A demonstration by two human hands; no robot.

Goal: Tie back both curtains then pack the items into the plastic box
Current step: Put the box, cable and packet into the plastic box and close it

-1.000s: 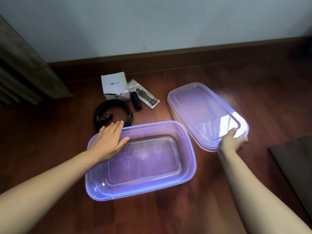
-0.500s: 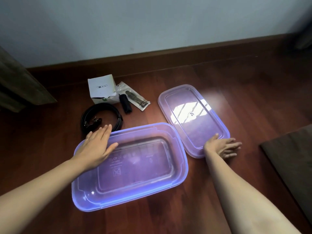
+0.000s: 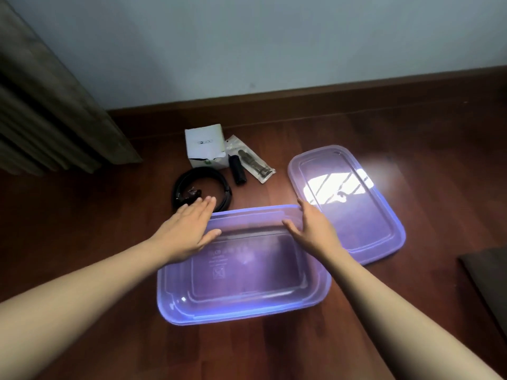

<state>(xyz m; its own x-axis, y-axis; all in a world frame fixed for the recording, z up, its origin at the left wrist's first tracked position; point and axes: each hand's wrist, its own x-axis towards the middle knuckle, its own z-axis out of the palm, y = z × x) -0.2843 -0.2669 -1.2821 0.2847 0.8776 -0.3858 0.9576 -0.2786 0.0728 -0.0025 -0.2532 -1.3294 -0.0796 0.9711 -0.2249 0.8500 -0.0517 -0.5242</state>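
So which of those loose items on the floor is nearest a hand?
The coiled black cable: the left hand's fingertips overlap it, while the others lie nearer the wall.

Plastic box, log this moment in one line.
plastic box: open, empty | lid: floor, right | left hand, right hand: on rim | items: unpacked

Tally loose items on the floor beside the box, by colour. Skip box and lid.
White: 1, the small carton
Black: 2, the coiled cable and the short cylinder
Clear: 1, the plastic pouch with dark parts inside
Total: 4
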